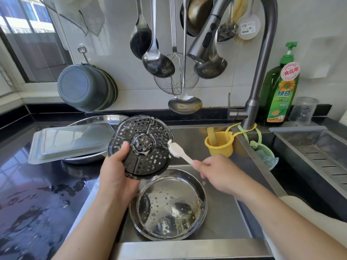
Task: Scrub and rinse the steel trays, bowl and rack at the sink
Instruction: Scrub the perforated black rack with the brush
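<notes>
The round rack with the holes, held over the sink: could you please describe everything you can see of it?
The rack is a round disc of dark-looking steel, pierced all over with small holes, with a raised hub at its middle and thin ribs running out to the rim. Soap suds cling to it. It is held tilted above the sink, facing the camera. The left hand grips its lower left edge, thumb on its face, while a sudsy white brush in the right hand touches its right edge.
</notes>
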`<state>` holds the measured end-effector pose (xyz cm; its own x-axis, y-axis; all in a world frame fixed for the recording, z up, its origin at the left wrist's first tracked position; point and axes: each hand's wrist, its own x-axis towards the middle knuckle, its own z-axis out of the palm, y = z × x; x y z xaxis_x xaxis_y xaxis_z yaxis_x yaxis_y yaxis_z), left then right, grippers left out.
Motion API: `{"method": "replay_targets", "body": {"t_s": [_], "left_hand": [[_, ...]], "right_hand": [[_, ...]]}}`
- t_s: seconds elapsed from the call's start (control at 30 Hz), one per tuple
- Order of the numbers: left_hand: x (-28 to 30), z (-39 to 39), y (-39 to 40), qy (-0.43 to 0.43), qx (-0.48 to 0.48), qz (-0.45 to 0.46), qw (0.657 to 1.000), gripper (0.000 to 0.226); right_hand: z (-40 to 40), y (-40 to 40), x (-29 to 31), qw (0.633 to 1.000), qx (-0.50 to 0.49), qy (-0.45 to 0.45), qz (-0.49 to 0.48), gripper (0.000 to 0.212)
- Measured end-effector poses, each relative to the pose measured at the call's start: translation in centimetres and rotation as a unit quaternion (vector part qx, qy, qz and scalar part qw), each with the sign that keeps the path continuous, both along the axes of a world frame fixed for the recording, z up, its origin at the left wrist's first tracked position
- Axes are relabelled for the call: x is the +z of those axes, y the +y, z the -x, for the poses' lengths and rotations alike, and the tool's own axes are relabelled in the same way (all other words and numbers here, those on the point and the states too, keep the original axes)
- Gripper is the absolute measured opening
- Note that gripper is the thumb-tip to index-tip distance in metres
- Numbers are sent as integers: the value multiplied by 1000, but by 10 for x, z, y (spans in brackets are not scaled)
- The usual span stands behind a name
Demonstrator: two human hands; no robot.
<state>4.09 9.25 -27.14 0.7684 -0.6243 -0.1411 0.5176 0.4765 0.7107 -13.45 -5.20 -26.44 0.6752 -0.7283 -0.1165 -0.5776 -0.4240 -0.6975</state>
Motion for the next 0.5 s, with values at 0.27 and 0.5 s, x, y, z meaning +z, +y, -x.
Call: {"method": "replay_targets", "body": {"t_s": [0.27,0.5], "left_hand": [[-4,15,-8,-45,9,14,999,38],[-6,16,-9,-47,11,28,998,38]], "right_hand": [[-7,17,-1,999,40,-2,-4,50],[-20,20,-5,998,41,0,51,54]]}}
